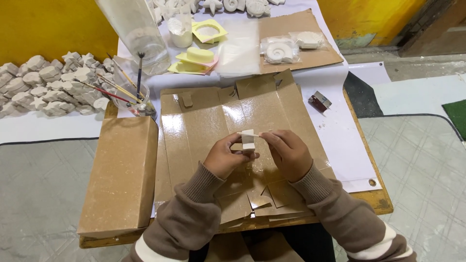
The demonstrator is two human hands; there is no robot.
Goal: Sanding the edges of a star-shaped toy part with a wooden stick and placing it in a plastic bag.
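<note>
Head view.

- Left hand (224, 157): fingers curled tight around a small white plaster block (248, 140), held above the middle of the flattened cardboard sheet (204, 121).
- Right hand (290, 154): thumb and forefinger pinched on a thin white stick (256, 134), which lies level across the top of the block and touches it. Whether it is a brush or a scraper cannot be told.
- Flattened cardboard sheet: glossy, creased into panels, covers the centre of the wooden table (374, 196).
- Closed brown box (121, 177): just left of the sheet, at the table's left edge.
- Glass jar (138, 104): behind the box, holds several paintbrushes (116, 87).
- Yellow moulds (196, 57): far side of the table, beside a clear plastic sheet (238, 48).
- Bagged white shell casts (281, 51): on a cardboard piece, far right.
- White plaster figures (48, 85): heaped on the floor at left, along the yellow wall.
- Small dark red item (319, 103): on white paper, right of the sheet.
</note>
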